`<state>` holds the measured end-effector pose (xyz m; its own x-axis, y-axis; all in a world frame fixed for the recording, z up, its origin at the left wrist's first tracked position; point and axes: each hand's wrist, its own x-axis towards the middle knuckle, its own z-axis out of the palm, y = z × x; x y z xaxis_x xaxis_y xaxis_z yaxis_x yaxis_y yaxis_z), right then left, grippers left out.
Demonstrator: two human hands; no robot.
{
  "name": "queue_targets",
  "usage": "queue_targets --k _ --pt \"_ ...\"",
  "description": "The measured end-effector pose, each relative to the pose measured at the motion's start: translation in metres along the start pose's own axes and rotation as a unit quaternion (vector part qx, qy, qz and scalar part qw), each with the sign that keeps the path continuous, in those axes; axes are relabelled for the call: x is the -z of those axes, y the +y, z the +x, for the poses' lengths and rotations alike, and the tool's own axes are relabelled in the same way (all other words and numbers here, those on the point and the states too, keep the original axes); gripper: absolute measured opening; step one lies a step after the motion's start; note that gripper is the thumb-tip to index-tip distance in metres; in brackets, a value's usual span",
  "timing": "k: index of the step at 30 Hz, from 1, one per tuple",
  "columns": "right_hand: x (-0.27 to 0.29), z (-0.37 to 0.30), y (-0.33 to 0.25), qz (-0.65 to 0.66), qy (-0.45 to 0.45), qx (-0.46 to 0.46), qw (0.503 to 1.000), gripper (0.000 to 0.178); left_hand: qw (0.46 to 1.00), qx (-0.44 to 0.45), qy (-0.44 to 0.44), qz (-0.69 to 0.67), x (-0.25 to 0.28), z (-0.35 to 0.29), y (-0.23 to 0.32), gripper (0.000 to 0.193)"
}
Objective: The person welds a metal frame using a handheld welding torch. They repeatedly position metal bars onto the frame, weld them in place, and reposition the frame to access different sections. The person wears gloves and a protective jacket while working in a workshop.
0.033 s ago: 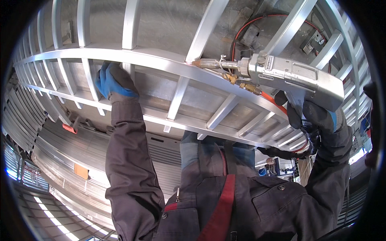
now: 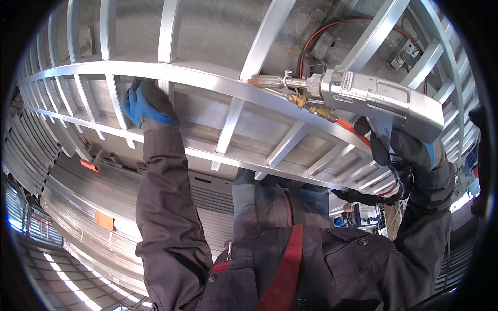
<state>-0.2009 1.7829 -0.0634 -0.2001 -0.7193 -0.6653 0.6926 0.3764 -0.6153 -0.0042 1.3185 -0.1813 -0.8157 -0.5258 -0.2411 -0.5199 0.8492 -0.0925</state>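
A silver welding gun is in my right hand, whose gloved fingers wrap around its handle below the body. Its nozzle points left, the tip touching or very close to the joint where an upright bar meets the long rail of an aluminium frame. Brass fittings and an orange hose run beneath the nozzle. My left hand, in a blue and dark glove, grips the frame beside a short bar; its fingertips are partly hidden under the long rail.
Parallel to the long rail runs a lower rail, joined by several crossbars. A red and black hose curls over the grey surface beyond. Stacked metal profiles lie at the left, near a red-tipped clamp.
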Motion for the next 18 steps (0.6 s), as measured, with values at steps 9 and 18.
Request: queue_targets --k 9,18 --pt "0.003 0.004 -0.009 -0.007 -0.013 -0.043 0.999 0.040 1.000 -0.003 -0.004 -0.012 -0.001 0.001 0.000 0.022" --pt "-0.006 0.007 -0.010 -0.015 0.080 -0.112 0.990 0.055 1.000 -0.013 -0.004 0.001 -0.011 -0.001 -0.012 0.022"
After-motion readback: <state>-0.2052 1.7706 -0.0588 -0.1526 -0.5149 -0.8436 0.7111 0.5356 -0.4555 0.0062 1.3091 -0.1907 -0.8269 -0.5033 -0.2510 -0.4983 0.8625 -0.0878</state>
